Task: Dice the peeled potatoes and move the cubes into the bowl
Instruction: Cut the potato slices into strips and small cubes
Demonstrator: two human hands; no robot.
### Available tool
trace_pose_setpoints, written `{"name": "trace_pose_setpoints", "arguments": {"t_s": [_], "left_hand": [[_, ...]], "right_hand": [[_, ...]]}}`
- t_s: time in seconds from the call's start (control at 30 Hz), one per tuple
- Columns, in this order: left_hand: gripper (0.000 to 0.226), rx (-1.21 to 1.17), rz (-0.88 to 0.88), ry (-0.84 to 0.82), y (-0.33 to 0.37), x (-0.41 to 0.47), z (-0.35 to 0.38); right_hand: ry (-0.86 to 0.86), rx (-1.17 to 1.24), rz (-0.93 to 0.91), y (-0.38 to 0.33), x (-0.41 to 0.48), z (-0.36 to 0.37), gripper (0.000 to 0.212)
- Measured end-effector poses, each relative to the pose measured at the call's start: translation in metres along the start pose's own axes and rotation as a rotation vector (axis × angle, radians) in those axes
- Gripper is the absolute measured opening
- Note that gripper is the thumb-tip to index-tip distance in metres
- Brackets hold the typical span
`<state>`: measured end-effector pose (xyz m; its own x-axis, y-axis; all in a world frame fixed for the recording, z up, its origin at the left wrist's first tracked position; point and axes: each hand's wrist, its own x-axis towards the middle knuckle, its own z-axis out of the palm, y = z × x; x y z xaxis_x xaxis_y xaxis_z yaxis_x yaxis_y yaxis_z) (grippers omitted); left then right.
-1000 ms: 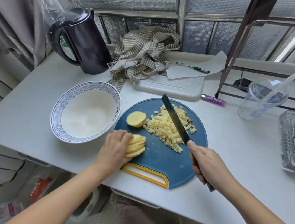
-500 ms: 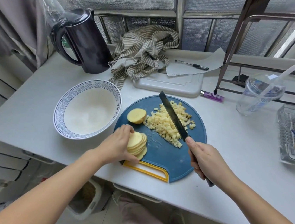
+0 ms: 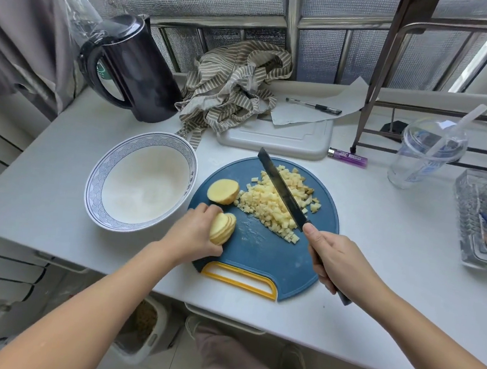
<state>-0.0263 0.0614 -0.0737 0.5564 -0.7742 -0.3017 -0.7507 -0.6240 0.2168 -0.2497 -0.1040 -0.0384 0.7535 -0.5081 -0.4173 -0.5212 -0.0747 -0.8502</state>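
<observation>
Roughly halfway, I'd say. There's a good heap of small pale cubes [image 3: 270, 205] on the round blue board [image 3: 258, 256], just past the right knuckles. But the glossy white bowl [image 3: 96, 185] with the blue patterned rim, just left of the left fingers, has no potato in it yet. The left hand [image 3: 194, 233] curls its fingers round a fanned stack of thin yellow slices [image 3: 224, 227], and a smooth rounded half potato [image 3: 223, 191] lies just beyond those fingertips. The right hand [image 3: 331, 258] is wrapped round the handle of a long dark knife [image 3: 281, 188], blade over the cubes.
</observation>
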Motion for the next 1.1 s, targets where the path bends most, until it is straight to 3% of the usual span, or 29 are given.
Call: {"name": "trace_pose_setpoints", "arguments": {"t_s": [0.23, 0.67, 0.87, 1.1], "left_hand": [[0.092, -0.171, -0.071, -0.091, -0.008, 0.011, -0.017], [0.073, -0.241, -0.148, -0.004, -0.004, 0.011, -0.017], [0.046, -0.309, -0.153, 0.036, -0.004, 0.012, -0.015], [0.060, -0.267, -0.139, 0.059, -0.001, 0.014, -0.016]], "right_hand": [[-0.017, 0.002, -0.018, 0.000, 0.003, 0.004, 0.056], [-0.006, 0.006, -0.005, 0.006, -0.005, 0.004, 0.053], [-0.002, 0.018, 0.008, 0.007, -0.007, 0.002, 0.053], [-0.001, 0.022, -0.001, 0.006, -0.009, 0.003, 0.054]]}}
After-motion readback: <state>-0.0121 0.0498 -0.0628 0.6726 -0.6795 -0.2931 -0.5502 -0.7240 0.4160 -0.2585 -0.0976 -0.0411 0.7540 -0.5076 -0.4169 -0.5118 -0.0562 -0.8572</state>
